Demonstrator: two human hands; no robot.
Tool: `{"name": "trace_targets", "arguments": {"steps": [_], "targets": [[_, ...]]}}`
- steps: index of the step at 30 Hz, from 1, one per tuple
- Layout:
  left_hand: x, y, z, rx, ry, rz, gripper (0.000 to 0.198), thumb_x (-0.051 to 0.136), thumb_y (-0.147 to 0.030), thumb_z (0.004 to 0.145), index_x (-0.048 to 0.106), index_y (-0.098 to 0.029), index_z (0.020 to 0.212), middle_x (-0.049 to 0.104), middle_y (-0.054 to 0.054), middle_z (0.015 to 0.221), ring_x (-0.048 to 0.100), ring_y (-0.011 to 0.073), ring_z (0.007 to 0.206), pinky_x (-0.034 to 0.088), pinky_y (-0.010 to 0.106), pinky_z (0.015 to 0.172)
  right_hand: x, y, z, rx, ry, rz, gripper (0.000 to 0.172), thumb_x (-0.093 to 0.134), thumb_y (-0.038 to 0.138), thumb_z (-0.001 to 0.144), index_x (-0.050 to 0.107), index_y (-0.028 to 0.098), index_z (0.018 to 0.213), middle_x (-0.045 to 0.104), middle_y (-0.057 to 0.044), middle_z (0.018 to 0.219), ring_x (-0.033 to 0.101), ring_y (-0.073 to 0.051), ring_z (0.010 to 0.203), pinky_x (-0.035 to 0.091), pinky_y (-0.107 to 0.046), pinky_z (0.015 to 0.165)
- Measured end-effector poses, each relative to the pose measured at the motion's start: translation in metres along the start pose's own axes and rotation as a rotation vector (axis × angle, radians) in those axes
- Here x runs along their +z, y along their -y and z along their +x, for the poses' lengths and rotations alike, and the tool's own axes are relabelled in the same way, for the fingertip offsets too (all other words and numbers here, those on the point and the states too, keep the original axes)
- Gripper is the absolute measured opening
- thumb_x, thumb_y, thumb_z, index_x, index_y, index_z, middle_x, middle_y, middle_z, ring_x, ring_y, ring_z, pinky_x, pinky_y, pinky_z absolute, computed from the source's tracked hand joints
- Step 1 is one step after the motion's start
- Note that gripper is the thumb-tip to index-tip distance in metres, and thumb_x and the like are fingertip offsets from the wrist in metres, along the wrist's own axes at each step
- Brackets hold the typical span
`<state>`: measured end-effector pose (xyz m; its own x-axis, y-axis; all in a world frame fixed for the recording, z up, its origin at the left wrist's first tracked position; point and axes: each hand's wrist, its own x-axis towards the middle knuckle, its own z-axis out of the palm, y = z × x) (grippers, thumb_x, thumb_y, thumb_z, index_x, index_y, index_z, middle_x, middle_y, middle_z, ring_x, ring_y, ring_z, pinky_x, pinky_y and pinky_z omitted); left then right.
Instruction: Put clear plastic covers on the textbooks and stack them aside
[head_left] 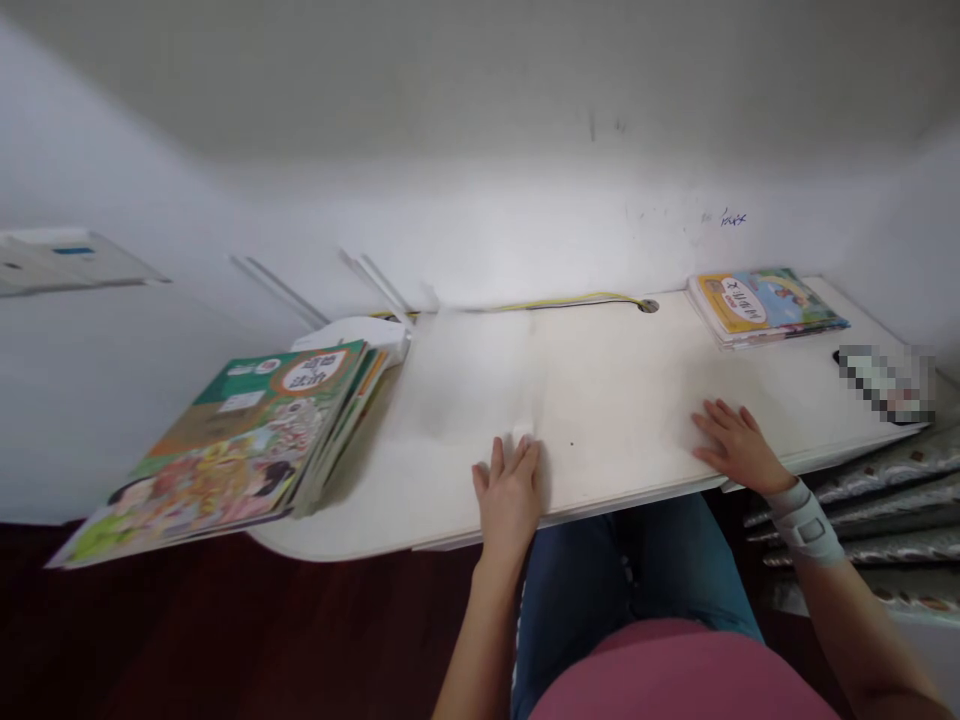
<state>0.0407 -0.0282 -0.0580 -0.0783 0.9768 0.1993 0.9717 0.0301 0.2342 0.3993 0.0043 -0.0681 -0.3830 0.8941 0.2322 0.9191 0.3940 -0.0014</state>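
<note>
My left hand (510, 490) lies flat on the white desk (600, 400) near its front edge, fingers stretched out, holding nothing. My right hand (739, 445) also rests flat on the desk further right, fingers spread, with a white band around its wrist. A stack of colourful picture books (232, 450) sits at the desk's left end, overhanging the edge. A second, smaller stack of books (765, 305) lies at the back right corner. Both hands are apart from the books.
A yellow cable (555, 302) runs along the back of the desk to a grommet hole (649, 306). White walls enclose the desk. A blurred object (889, 380) lies at the right edge. Patterned bedding (862, 520) lies at the right. Dark red floor below.
</note>
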Motion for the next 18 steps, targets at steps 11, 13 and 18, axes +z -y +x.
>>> {"name": "trace_targets", "arguments": {"steps": [11,13,18], "targets": [[-0.049,0.046,0.02,-0.098,-0.274,-0.003,0.037,0.043,-0.03,0.091,0.062,-0.017,0.119,0.041,0.019,0.144,0.023,0.0376,0.14,0.032,0.059,0.104,0.005,-0.004,-0.002,-0.014,-0.066,-0.018,0.04,0.041,0.038,0.094,0.055,0.026,0.129,0.049,-0.009,0.141,0.042,-0.029,0.131,0.035,-0.051,0.102],[-0.081,0.069,0.036,-0.165,-0.338,0.07,0.039,0.041,-0.031,0.092,0.056,-0.017,0.125,0.036,0.018,0.148,0.018,0.037,0.142,0.028,0.061,0.106,0.008,-0.006,-0.003,-0.027,-0.093,-0.029,0.039,0.041,0.039,0.094,0.056,0.026,0.128,0.05,-0.009,0.14,0.043,-0.028,0.13,0.036,-0.051,0.102],[-0.127,0.125,0.075,-0.448,-0.176,0.243,0.052,0.041,-0.025,0.089,0.039,-0.002,0.136,0.033,0.027,0.146,0.023,0.0428,0.138,0.028,0.063,0.103,0.015,-0.011,-0.004,-0.04,-0.137,-0.049,0.039,0.041,0.039,0.093,0.057,0.025,0.126,0.052,-0.009,0.138,0.045,-0.029,0.128,0.038,-0.051,0.1]]}}
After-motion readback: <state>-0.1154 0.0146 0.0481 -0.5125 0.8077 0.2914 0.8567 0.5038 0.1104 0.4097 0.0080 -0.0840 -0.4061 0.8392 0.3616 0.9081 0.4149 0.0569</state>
